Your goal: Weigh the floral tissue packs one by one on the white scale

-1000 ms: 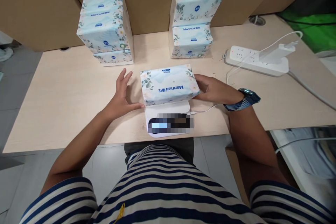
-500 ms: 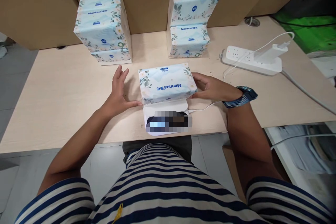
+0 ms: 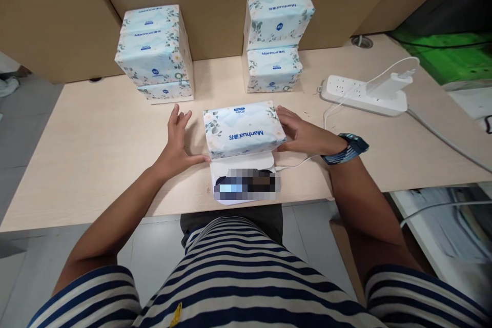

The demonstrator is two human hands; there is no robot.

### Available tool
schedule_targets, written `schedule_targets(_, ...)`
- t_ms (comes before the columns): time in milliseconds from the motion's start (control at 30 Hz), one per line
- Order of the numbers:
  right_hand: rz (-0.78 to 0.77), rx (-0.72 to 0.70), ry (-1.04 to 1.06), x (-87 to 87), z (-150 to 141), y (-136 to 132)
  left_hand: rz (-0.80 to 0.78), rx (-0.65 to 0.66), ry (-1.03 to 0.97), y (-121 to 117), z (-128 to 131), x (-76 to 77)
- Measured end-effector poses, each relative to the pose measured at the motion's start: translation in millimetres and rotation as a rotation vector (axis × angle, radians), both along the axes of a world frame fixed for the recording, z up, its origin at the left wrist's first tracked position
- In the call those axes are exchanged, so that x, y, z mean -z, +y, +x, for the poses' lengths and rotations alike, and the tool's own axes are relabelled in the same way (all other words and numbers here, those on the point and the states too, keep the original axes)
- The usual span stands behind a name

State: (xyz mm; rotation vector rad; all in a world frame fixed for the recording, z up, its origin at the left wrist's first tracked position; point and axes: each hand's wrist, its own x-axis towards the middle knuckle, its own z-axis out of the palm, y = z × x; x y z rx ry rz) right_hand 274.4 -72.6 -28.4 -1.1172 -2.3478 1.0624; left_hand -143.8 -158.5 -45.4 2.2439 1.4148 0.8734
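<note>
A rectangular, soft-looking tissue pack in pale blue and white film with a floral print point(image 3: 244, 130) was found at the centre of the near half of the pale wood-grain table point(image 3: 96, 154), over the far part of a flat white plastic device point(image 3: 246, 163). The dark display panel point(image 3: 246, 184) was left uncovered by the pack, but its reading was obscured. The left hand point(image 3: 175, 151) was observed open, its fingers raised apart from the pack and its thumb tip at the near left corner; whether contact was made there could not be established. The right hand point(image 3: 302, 133) was placed at the right end of the pack, its fingers partly hidden; whether the pack was gripped or merely touched could not be told. A thin white cable point(image 3: 298, 165) was noted running from the right side of the device. Farther off, a left stack of matching packs point(image 3: 146, 61) and a right stack of matching packs point(image 3: 279, 25) were seen, with a white power strip point(image 3: 346, 89) to the right. In the inspector's judgement, sound handling called for the pack to be seated level, for its yielding sides to be guided by light, even contact without squeezing, and for the cable and panel to be kept free of fingers.
</note>
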Motion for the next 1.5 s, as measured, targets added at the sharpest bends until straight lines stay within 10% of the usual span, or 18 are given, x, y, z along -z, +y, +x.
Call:
schedule_targets(1233, -0.314, 0.041, 0.169, -22.7, -6.3, -19.1, -0.069, -0.074, -0.025, -8.1, 0.2, -19.1)
schedule_targets(1500, -0.287, 0.524, 0.569, -16.0, -46.3, -72.3, -0.304, -0.214, -0.472, -48.2, 51.1, -28.8)
